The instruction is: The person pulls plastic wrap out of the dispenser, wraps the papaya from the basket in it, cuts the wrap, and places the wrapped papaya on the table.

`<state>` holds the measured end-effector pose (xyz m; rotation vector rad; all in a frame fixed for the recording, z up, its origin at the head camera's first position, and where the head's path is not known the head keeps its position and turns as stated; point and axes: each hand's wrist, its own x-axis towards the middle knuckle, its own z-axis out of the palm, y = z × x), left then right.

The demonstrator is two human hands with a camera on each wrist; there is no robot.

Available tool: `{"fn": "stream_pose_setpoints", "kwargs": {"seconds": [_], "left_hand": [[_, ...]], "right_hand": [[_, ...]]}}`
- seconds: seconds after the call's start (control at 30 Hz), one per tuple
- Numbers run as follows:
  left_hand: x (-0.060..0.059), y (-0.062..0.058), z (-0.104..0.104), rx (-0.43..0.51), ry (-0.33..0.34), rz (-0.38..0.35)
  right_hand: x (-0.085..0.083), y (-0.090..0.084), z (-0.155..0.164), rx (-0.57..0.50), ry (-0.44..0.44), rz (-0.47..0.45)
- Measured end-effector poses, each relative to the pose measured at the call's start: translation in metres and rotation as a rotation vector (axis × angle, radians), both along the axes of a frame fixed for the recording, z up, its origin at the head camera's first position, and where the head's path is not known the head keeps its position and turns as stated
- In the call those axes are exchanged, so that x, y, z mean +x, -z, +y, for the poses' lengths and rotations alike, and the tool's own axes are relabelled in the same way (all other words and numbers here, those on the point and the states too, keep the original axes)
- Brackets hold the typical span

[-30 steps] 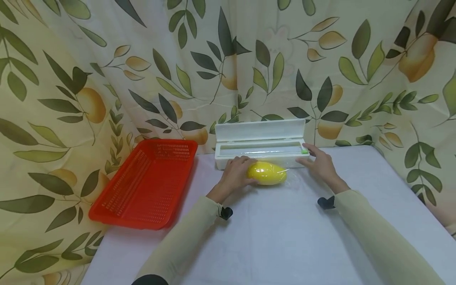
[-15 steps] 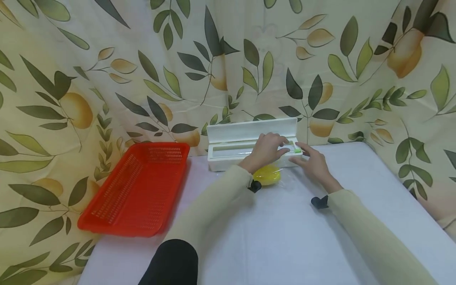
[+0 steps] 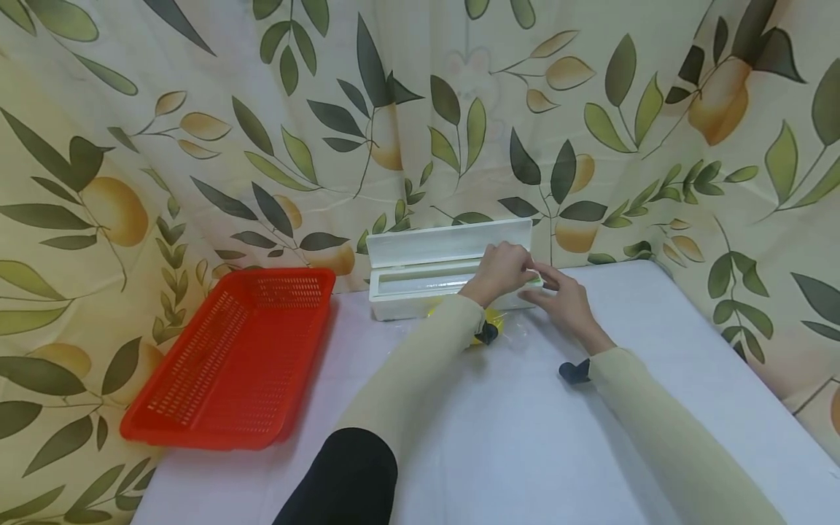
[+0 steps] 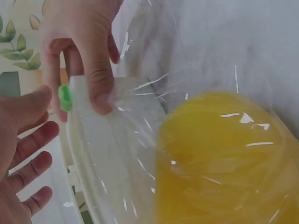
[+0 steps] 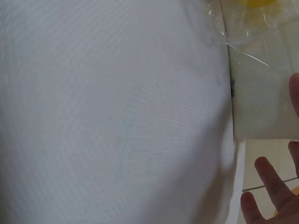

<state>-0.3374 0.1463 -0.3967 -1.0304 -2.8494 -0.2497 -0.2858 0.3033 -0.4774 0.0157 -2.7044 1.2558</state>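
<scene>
A white cling film box point(image 3: 397, 308), lid up, stands at the back of the table. Clear film runs from it round a yellow, rounded, mango-like thing point(image 4: 224, 161), which my left forearm mostly covers in the head view. My right hand point(image 3: 566, 299) grips the box's right end, thumb on the front and fingers behind, by the green slide cutter point(image 4: 65, 98). My left hand point(image 3: 504, 268) is over the box at that end. In the left wrist view its thumb tip is close to the cutter and its other fingers are spread and slightly bent.
A red perforated basket point(image 3: 256, 386) stands on the left of the white-covered table point(image 3: 512, 437). Behind the table hangs a leaf-and-fruit patterned curtain point(image 3: 262, 109). Loose film point(image 3: 515, 335) lies on the cloth beside the yellow thing.
My left hand has let go of the yellow thing and moved up and right to the box's cutter end. My right hand stays at that end. The view has shifted slightly right.
</scene>
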Motion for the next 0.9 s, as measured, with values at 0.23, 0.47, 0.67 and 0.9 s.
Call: {"fn": "stream_pose_setpoints", "kwargs": {"seconds": [0.23,0.47,0.67,0.9], "left_hand": [[-0.005,0.013,0.006,-0.002,0.005,0.017],[-0.005,0.017,0.01,0.002,0.005,0.011],[-0.005,0.014,0.006,-0.024,0.022,0.022],[-0.004,0.01,-0.002,-0.06,0.024,0.025]], "right_hand": [[-0.001,0.002,0.001,-0.009,0.004,0.02],[0.0,0.002,-0.001,-0.001,0.008,-0.001],[-0.001,0.002,-0.001,0.007,0.011,0.014],[-0.002,0.003,-0.002,0.009,0.016,0.029]]}}
